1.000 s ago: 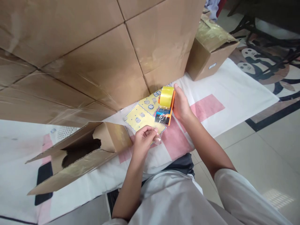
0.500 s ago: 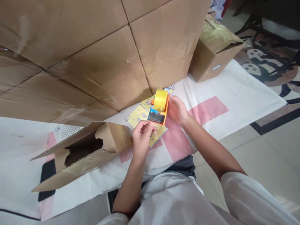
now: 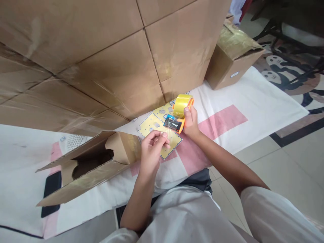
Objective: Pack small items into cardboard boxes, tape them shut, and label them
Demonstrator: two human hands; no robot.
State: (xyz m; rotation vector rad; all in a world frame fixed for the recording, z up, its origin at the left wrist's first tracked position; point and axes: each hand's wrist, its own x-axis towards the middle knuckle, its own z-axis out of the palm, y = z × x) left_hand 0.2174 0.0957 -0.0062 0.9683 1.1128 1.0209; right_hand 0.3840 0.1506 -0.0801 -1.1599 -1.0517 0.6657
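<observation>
My right hand grips an orange and blue tape dispenser that carries a yellowish roll of clear packing tape. Its thumb lies over the orange frame beside the roll. Just in front of the dispenser, my left hand pinches the loose end of the clear tape, which stretches from the dispenser's edge to my fingertips. Left of that hand, an open cardboard box lies with its flaps spread toward the left and its dark inside showing.
A tall stack of taped cardboard boxes stands along the back. Another carton sits at the right rear. A black phone-like slab lies partly under the open box's flaps. White and pink cloth covers the surface.
My right hand has closed around the dispenser's frame and turned it, shifting it slightly right. A strip of tape now spans the gap to my left hand, which has barely moved.
</observation>
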